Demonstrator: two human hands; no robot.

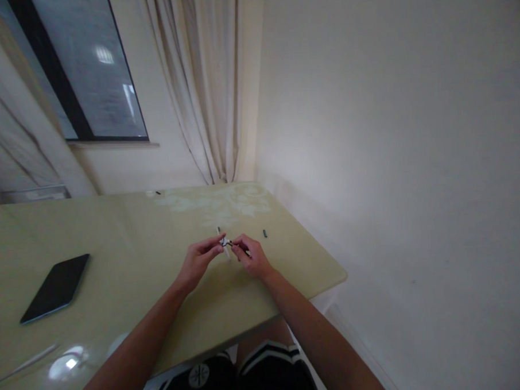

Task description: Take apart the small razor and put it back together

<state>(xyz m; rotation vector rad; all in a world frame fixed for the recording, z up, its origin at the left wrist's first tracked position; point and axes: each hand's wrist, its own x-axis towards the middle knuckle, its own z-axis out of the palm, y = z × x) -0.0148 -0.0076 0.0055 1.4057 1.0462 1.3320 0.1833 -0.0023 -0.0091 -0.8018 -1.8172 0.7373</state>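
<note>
From afar I make out a small white piece [225, 241] with dark parts, held up over the tabletop [133, 246], its exact shape too small to tell.

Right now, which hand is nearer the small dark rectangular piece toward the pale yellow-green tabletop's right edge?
Right. The right hand is left of the piece and closer to the camera, not touching it; the left hand is farther left, past the right hand.

Forearms [162, 320] converge forward, left hand [198, 261] and right hand [254, 257] nearly meeting, fingertips [216, 250] seemingly pinched.
</note>
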